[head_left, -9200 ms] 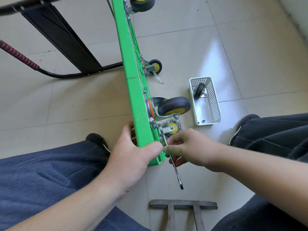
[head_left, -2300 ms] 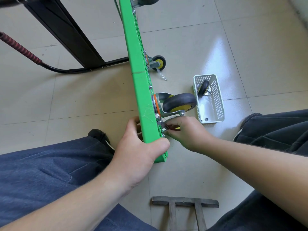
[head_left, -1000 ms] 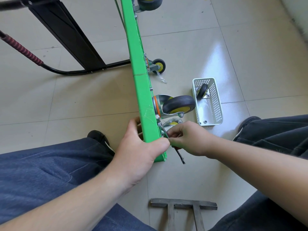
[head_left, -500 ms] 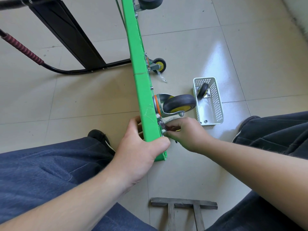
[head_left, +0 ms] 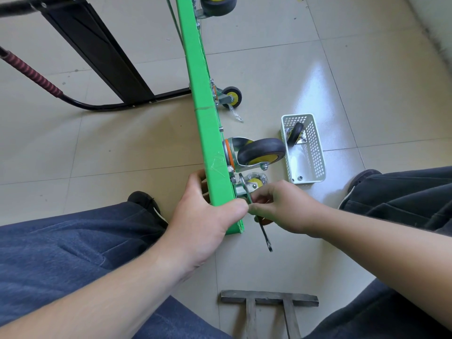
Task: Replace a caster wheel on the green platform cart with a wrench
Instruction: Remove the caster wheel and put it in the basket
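While the left hand (head_left: 205,216) is clamping the upended green platform cart (head_left: 208,133) on the tiled floor, the right hand (head_left: 281,206) is pinching a slim steel wrench (head_left: 263,231). Its head is sitting at the grey-and-yellow caster wheel (head_left: 254,181) mount by the cart's near corner. Judging by this, a bolt is being turned; next comes another short swing.

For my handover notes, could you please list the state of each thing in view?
Cart: tipped on edge.
Left hand: grips cart edge.
Right hand: holds wrench.
Wrench: at the caster mount.
Basket: on floor, holding a wheel.

A grey metal T-shaped frame (head_left: 269,299) lies on the beige tiled floor (head_left: 367,69); a black shoe (head_left: 144,200) rests left, another (head_left: 362,177) right.
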